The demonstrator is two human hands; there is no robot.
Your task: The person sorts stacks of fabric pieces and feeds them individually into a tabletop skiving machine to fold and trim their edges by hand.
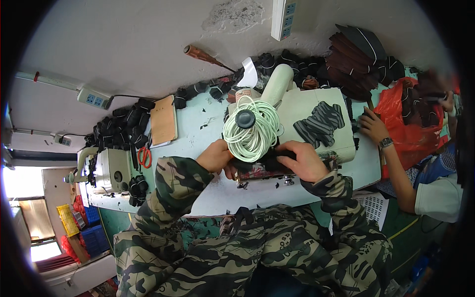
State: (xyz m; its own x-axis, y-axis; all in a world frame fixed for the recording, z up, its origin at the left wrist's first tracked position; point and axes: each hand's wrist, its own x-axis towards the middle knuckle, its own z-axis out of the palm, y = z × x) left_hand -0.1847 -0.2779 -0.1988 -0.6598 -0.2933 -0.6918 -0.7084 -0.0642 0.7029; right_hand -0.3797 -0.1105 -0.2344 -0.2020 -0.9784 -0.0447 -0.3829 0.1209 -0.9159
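A pale sewing machine (324, 99) stands on the white table before me, a coil of pale green cord (252, 131) looped over a black knob on it. To the left of the coil is my left hand (213, 157), its fingers curled and partly hidden by the cord; what they hold does not show. My right hand (306, 161) is on the other side, thumb and fingers closed on a dark piece of material (267, 163) at the machine's front. Striped dark grey pieces (320, 123) lie in a stack on the machine, just beyond my right hand.
Dark bundles (121, 123) line the wall. Red-handled scissors (144, 157) lie by a brown notebook (164, 120). A screwdriver (200, 53) leans at the back. Another sewing machine (111, 171) stands left. At right, a co-worker's hand (374, 126) rests near a red bag (396, 106).
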